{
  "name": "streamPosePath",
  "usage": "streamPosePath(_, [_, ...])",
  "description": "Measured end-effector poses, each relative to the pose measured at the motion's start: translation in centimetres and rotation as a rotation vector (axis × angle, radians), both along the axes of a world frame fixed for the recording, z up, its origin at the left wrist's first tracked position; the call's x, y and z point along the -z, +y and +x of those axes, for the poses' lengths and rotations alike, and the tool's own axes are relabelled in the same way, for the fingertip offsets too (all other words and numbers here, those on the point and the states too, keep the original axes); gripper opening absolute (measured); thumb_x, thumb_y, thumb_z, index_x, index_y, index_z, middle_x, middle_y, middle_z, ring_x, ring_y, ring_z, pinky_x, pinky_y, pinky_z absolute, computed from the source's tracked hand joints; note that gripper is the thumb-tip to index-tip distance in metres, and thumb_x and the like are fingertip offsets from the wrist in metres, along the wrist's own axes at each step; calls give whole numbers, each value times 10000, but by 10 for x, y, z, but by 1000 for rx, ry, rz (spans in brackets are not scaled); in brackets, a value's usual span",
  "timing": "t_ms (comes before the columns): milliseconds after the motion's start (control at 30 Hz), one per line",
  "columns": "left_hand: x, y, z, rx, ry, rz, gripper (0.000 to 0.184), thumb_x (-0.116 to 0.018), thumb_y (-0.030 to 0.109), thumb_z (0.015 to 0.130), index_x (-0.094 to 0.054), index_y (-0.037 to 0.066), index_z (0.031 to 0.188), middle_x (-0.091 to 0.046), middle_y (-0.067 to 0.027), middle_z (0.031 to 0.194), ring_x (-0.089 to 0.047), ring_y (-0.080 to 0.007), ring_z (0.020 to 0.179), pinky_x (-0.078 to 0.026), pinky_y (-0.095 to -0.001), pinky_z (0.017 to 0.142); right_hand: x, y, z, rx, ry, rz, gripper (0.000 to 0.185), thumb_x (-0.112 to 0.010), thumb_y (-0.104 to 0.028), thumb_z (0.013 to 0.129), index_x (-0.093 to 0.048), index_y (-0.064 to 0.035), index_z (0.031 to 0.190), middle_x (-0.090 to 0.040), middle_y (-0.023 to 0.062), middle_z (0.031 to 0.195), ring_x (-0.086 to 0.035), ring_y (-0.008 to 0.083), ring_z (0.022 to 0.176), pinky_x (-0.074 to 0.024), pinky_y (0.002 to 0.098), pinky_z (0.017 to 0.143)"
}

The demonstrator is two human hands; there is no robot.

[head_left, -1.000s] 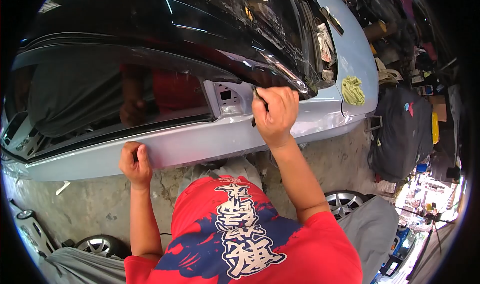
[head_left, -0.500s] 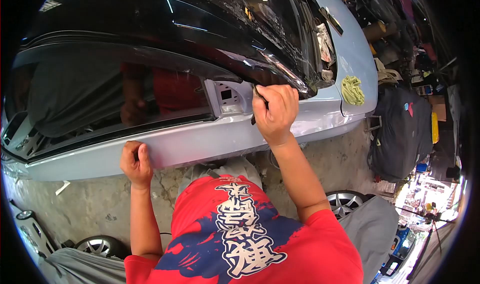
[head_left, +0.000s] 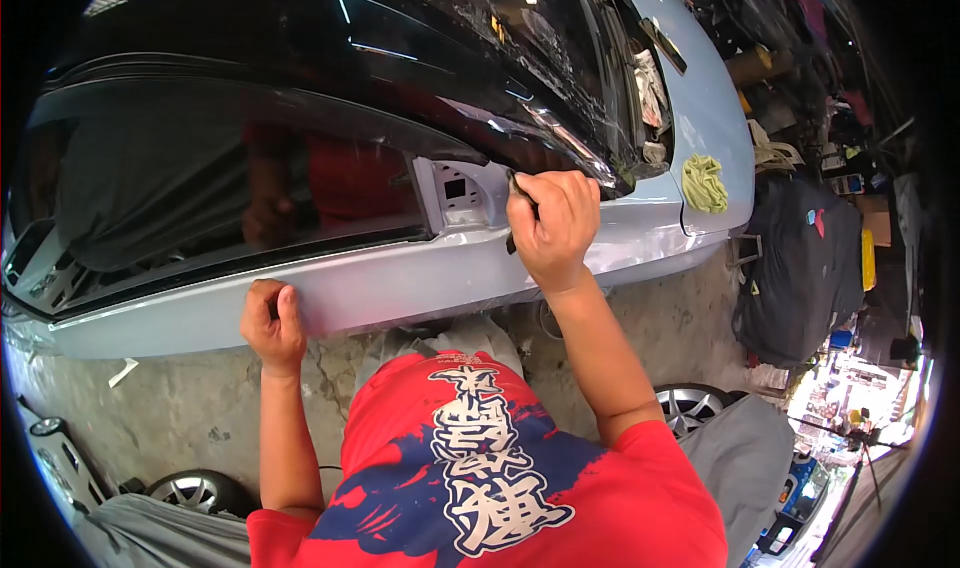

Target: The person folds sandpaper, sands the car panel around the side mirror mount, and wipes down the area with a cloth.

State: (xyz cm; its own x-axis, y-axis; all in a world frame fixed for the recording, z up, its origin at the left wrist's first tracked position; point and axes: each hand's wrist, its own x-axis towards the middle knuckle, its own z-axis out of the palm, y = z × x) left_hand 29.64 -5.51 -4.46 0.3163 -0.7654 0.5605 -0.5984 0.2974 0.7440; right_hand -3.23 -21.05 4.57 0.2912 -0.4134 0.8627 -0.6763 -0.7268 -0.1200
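Shirt [head_left: 640, 508], red, bearing large white stylised characters that cannot be read with certainty. Left hand [head_left: 273, 325], fingers curled, beside the silvery car door [head_left: 400, 286]; right hand [head_left: 553, 226], fingers curled at its front edge; whether either grips anything cannot be told. Door's long axis runs from left to right across both hands, front end rightward. Green cloth [head_left: 706, 184], right of the right hand.

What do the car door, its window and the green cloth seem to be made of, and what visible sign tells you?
Car door: probably painted metal, pale with a soft sheen, judging by its blurred pinkish reflection.
Window: likely dark glass, glossy, since it mirrors the red shirt.
Green cloth: some fabric, matte, shown by its crumpled folds; the fibre can't be told.
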Motion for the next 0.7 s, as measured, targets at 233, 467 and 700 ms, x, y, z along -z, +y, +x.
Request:
streamPosePath(233, [2, 0, 1, 9, -15, -7, 104, -598, 66, 1051, -595, 12, 962, -582, -35, 781, -481, -67, 571, -379, -224, 527, 0, 0, 0, 2, -8, 24, 290, -754, 26, 710, -686, -78, 972, -652, 36, 841, -612, 226, 752, -407, 381, 695])
streamPosePath(467, [-2, -3, 0, 0, -39, -33, 124, -589, 90, 1057, -593, 10, 963, -578, -40, 769, -473, -81, 552, -378, -226, 522, 3, 2, -5, 6, 8, 30, 291, -753, 24, 716, -683, -82, 978, -651, 32, 840, -607, 230, 742, -404, 380, 691])
streamPosePath(700, [2, -1, 2, 7, -28, -18, 107, -594, 80, 1052, -597, 11, 970, -581, -34, 781, -478, -72, 567, -376, -225, 526, 6, 6, -10, 5, 31, 68, 298, -759, 23, 730, -690, -74, 1004, -654, 36, 852, -614, 231, 752, -413, 385, 705])
